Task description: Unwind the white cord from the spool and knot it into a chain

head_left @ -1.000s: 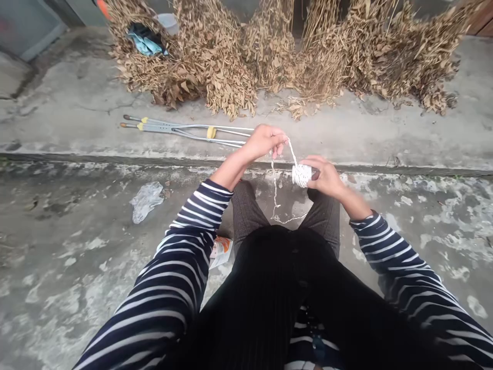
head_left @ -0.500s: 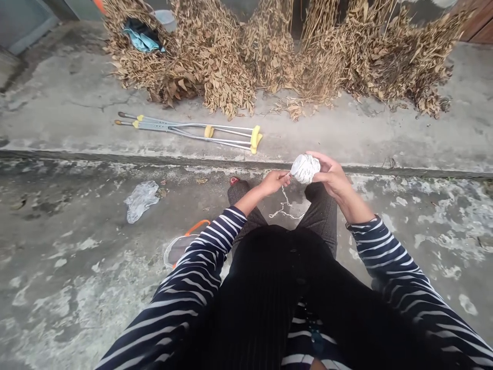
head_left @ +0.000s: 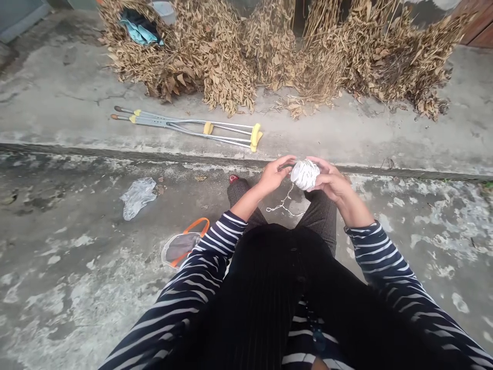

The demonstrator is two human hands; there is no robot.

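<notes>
A white ball of string (head_left: 305, 174) is in front of me, above my knees. My right hand (head_left: 332, 179) grips it from the right, thumb below and fingers over the top. My left hand (head_left: 274, 176) is at the ball's left end, its fingers and thumb apart and curved toward it. Whether its fingertips touch the ball I cannot tell. A loose length of white string (head_left: 285, 203) hangs from the ball and trails between my legs.
A pair of crutches (head_left: 185, 127) with yellow pads lies on the raised concrete step. Behind are heaps of dried plants (head_left: 231, 61) with a dark and blue cloth (head_left: 140, 32). A clear plastic bag (head_left: 138, 198) and an orange-handled bag (head_left: 181, 246) lie left.
My left hand has let go of its pinch on the string and opened beside the ball. The right hand still holds the ball, in nearly the same place.
</notes>
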